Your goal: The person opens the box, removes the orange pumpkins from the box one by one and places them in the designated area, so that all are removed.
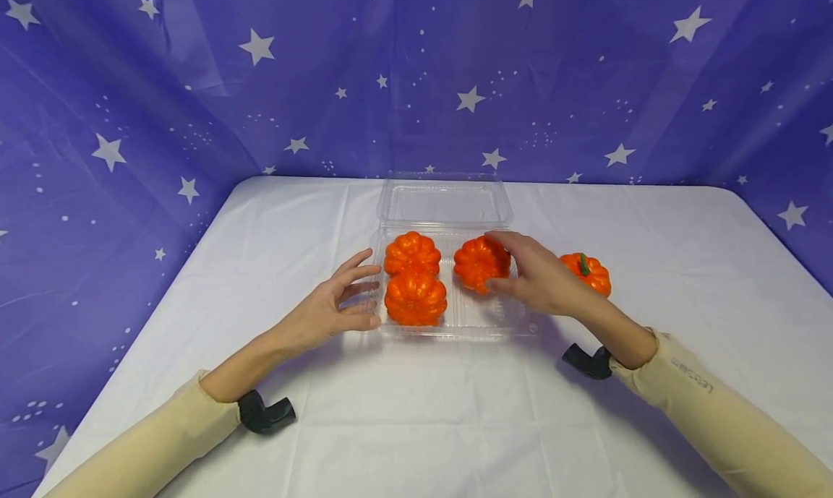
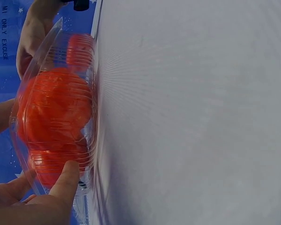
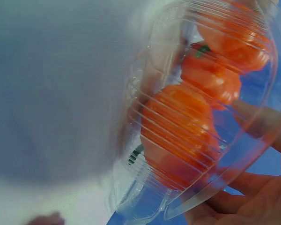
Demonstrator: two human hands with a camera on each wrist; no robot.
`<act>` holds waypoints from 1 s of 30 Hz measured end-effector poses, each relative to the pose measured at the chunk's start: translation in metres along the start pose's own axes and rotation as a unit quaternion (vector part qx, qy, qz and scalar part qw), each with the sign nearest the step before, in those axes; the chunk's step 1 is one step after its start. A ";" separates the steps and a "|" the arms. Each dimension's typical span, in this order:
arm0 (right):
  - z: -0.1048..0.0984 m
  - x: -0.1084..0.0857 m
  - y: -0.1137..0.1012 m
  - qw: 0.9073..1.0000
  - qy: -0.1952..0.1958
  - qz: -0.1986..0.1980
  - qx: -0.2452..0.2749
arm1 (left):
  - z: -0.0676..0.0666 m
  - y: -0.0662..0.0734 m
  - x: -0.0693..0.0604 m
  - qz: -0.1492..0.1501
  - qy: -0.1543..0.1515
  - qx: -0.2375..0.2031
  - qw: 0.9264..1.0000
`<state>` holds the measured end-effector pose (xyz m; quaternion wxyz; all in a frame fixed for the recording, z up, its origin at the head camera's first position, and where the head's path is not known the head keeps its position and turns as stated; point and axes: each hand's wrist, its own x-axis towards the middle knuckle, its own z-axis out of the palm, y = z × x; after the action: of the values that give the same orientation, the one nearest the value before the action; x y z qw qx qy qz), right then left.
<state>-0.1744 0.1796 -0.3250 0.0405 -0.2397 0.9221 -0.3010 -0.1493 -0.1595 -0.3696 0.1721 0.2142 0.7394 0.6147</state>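
Three pumpkins point(image 1: 477, 264) in clear container point(image 1: 463, 311), right grip point(image 1: 540, 275) around one, left grip point(image 1: 328, 303) wide

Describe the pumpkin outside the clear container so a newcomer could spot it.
On the white-covered table, find the clear container. Just right of it in the head view, beside the right hand, sits an orange pumpkin. Unlike the three pumpkins inside, it shows a green stem on top.
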 end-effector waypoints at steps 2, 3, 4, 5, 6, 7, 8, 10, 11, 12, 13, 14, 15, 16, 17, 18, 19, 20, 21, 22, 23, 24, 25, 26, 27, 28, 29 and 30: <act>0.001 0.000 0.001 1.000 0.005 -0.004 -0.008 | 0.000 0.001 0.000 0.000 0.001 0.002 1.000; 0.002 0.000 0.001 1.000 0.008 -0.004 -0.012 | 0.000 0.001 0.000 -0.001 0.001 0.002 1.000; 0.003 0.000 0.002 1.000 0.011 -0.003 -0.018 | 0.000 0.001 0.000 -0.001 0.001 0.002 1.000; 0.003 0.001 0.003 1.000 0.014 -0.002 -0.024 | 0.000 0.001 0.000 -0.002 0.001 0.002 1.000; 0.004 0.001 0.004 0.999 0.017 -0.002 -0.031 | 0.000 0.001 0.000 -0.002 0.001 0.003 1.000; 0.005 0.001 0.005 0.999 0.020 -0.001 -0.037 | 0.000 0.001 0.000 -0.002 0.001 0.003 1.000; 0.005 0.001 0.006 0.999 0.021 -0.001 -0.042 | 0.000 0.001 -0.001 -0.002 0.000 0.002 1.000; 0.006 0.002 0.007 0.999 0.023 0.000 -0.046 | 0.000 0.001 -0.001 -0.003 0.001 0.003 1.000; 0.006 0.002 0.008 0.999 0.026 -0.001 -0.047 | 0.000 0.001 -0.001 -0.003 0.001 0.003 1.000; 0.006 0.002 0.008 0.999 0.028 -0.002 -0.046 | 0.000 0.001 -0.001 -0.004 0.001 0.003 1.000; 0.006 0.003 0.009 0.999 0.031 -0.004 -0.044 | 0.000 0.001 -0.001 -0.004 0.001 0.003 1.000; 0.006 0.003 0.009 0.999 0.032 -0.004 -0.041 | -0.001 0.001 -0.001 -0.004 0.001 0.004 1.000; 0.006 0.003 0.010 0.999 0.036 -0.006 -0.037 | -0.001 0.002 -0.001 -0.004 0.001 0.005 1.000; 0.006 0.004 0.011 0.999 0.038 -0.006 -0.034 | -0.001 0.002 -0.001 -0.004 0.000 0.005 1.000; 0.005 0.004 0.011 0.999 0.040 -0.006 -0.031 | -0.001 0.002 -0.001 -0.003 0.000 0.005 1.000; 0.005 0.004 0.011 0.999 0.040 -0.004 -0.026 | -0.001 0.002 -0.001 -0.003 -0.001 0.005 1.000; 0.005 0.004 0.011 0.999 0.039 -0.002 -0.023 | -0.001 0.002 -0.001 -0.003 -0.001 0.005 1.000; 0.004 0.004 0.011 0.999 0.036 0.000 -0.021 | -0.001 0.001 -0.001 -0.002 -0.002 0.005 1.000; 0.004 0.004 0.011 0.999 0.033 0.003 -0.020 | -0.001 0.001 -0.001 -0.003 -0.002 0.006 1.000; 0.004 0.005 0.011 0.999 0.029 0.006 -0.019 | -0.001 0.001 -0.001 -0.003 -0.002 0.006 1.000; 0.003 0.005 0.011 0.999 0.026 0.007 -0.018 | -0.001 0.001 -0.001 -0.003 -0.002 0.007 1.000; 0.003 0.005 0.011 1.000 0.024 0.008 -0.018 | -0.001 0.001 -0.001 -0.004 -0.002 0.007 1.000; 0.004 0.005 0.011 1.000 0.022 0.008 -0.018 | -0.001 0.001 -0.001 -0.004 -0.003 0.007 1.000; 0.004 0.005 0.010 1.000 0.020 0.009 -0.017 | -0.001 0.001 -0.001 -0.004 -0.003 0.006 1.000; 0.004 0.005 0.010 1.000 0.019 0.010 -0.016 | 0.000 0.002 -0.001 -0.005 -0.003 0.006 1.000; 0.004 0.005 0.010 1.000 0.018 0.011 -0.015 | 0.000 0.001 -0.001 -0.004 -0.004 0.004 1.000; 0.004 0.005 0.011 1.000 0.018 0.011 -0.014 | 0.000 0.001 -0.001 -0.004 -0.004 0.003 1.000; 0.004 0.004 0.011 1.000 0.018 0.010 -0.014 | 0.000 0.001 -0.001 -0.004 -0.004 0.002 1.000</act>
<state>-0.1819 0.1830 -0.3345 0.0237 -0.2253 0.9292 -0.2919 -0.1479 -0.1600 -0.3682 0.1774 0.2143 0.7406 0.6117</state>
